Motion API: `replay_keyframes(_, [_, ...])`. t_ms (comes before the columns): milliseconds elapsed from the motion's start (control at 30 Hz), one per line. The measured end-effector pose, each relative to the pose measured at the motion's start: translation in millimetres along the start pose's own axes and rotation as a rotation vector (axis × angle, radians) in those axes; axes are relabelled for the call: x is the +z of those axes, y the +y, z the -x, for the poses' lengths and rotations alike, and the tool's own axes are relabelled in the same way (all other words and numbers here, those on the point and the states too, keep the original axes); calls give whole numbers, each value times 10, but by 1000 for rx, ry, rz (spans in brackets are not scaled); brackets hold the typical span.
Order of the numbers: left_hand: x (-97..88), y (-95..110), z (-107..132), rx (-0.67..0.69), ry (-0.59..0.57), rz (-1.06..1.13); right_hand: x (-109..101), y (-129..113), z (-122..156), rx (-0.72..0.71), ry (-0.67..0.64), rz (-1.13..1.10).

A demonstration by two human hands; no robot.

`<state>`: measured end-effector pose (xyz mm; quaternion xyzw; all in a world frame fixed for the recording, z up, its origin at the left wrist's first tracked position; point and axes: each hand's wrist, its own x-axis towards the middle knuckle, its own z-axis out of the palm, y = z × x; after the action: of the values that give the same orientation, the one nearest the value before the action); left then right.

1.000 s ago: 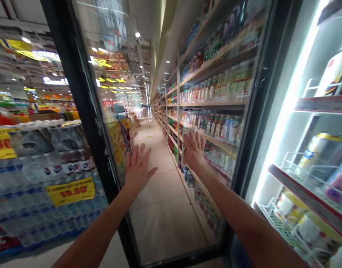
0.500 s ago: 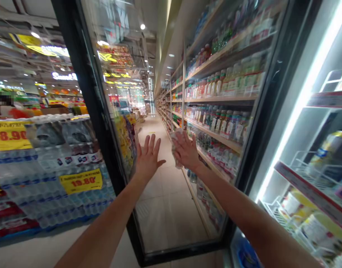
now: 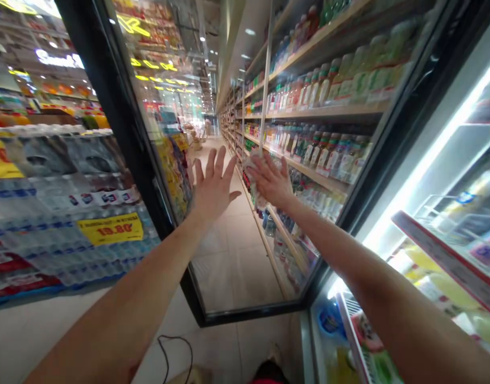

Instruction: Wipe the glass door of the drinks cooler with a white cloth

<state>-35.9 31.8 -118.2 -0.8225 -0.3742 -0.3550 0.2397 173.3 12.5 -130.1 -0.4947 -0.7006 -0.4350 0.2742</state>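
Observation:
An open glass fridge door (image 3: 229, 250) in a black frame swings out in front of me. My left hand (image 3: 213, 188) lies flat against the glass with its fingers spread. Just to its right, my right hand (image 3: 271, 181) presses a crumpled white cloth (image 3: 251, 173) onto the same pane. Through the glass I see a shop aisle and shelves of bottles.
The lit fridge interior (image 3: 441, 250) with wire racks and packaged goods stands at the right. Stacked packs of bottled water (image 3: 69, 213) with yellow price signs fill the left. A black cable (image 3: 168, 346) lies on the tiled floor below.
My right hand has slid the cloth leftward across the glass toward my left hand. Both hands now sit higher on the pane, and my view has tilted downward.

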Motion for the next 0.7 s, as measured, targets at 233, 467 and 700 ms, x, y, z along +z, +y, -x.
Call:
replay_keyframes(233, [35, -8, -6, 12, -6, 44, -251, 491, -185, 581, 334, 77])
replay_keyframes(467, [19, 6, -9, 17, -21, 51, -369, 510, -233, -51, -56, 56])
replay_keyframes(700, [59, -25, -26, 15, -9, 62, -493, 777, -261, 445, 198, 126])
